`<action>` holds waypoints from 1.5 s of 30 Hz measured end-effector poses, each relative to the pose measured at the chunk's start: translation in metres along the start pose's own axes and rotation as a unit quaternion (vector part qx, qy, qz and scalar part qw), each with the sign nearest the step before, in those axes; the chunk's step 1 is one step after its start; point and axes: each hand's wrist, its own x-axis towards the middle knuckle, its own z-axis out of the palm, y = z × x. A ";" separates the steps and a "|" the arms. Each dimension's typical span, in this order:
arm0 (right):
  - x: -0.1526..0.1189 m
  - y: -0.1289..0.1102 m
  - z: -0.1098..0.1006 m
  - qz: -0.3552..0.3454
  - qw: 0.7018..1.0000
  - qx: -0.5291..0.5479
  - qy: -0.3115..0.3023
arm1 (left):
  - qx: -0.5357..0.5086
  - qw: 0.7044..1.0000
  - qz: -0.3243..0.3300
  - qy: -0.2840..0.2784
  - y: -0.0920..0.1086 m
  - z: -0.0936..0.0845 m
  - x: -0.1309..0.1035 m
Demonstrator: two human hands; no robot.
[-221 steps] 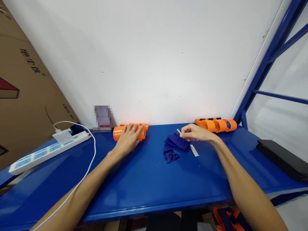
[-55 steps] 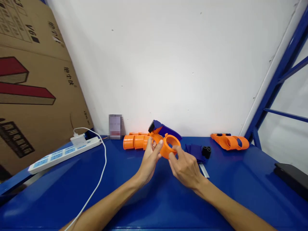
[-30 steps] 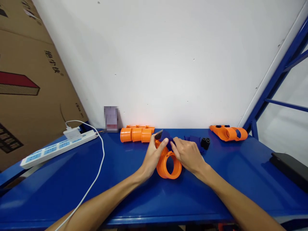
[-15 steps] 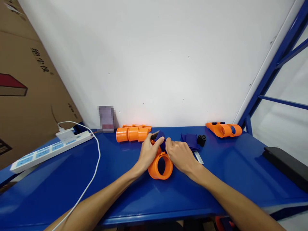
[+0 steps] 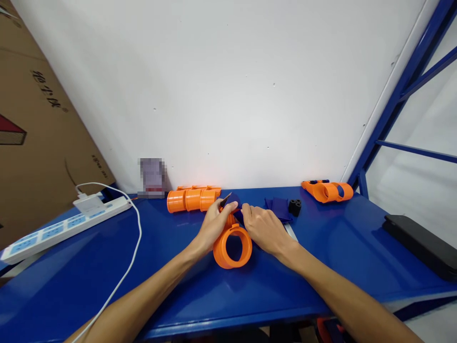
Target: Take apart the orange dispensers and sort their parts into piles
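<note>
Near the middle of the blue table, my left hand is closed on an orange ringed part, whose round opening faces me. A dark blue piece shows above my left thumb, between my two hands, with a dark pointed tip beside it. My right hand is closed, its fingertips pinched at the dark blue piece's right edge. What lies inside my fingers is mostly hidden.
Orange tubes lie at the back. Right of my hands are folded blue pieces, a white strip and a black block. Another orange part, a black case and a power strip with white cable also show.
The whole view has shifted a little, so most things appear further left. The orange part's opening is turned slightly more toward me. Both hands keep their hold.
</note>
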 end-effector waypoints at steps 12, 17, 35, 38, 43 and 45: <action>0.005 0.019 0.011 0.043 0.994 0.075 0.062 | -0.012 1.000 0.016 0.000 0.004 -0.008 0.000; 0.010 0.036 0.005 0.133 0.984 0.073 0.099 | -0.200 0.973 -0.047 -0.105 0.012 -0.010 -0.003; 0.010 0.129 0.038 0.384 0.919 0.088 0.018 | -0.302 0.918 -0.233 -0.108 0.009 -0.011 0.002; 0.012 0.119 0.037 0.380 0.922 0.072 -0.004 | -0.297 0.916 -0.244 -0.115 0.011 -0.013 0.001; 0.004 0.124 0.026 0.413 0.910 0.030 0.025 | -0.290 0.913 -0.256 -0.130 0.011 -0.013 -0.001; 0.002 0.124 0.022 0.406 0.909 0.060 0.073 | -0.310 0.901 -0.255 -0.167 0.010 -0.012 -0.002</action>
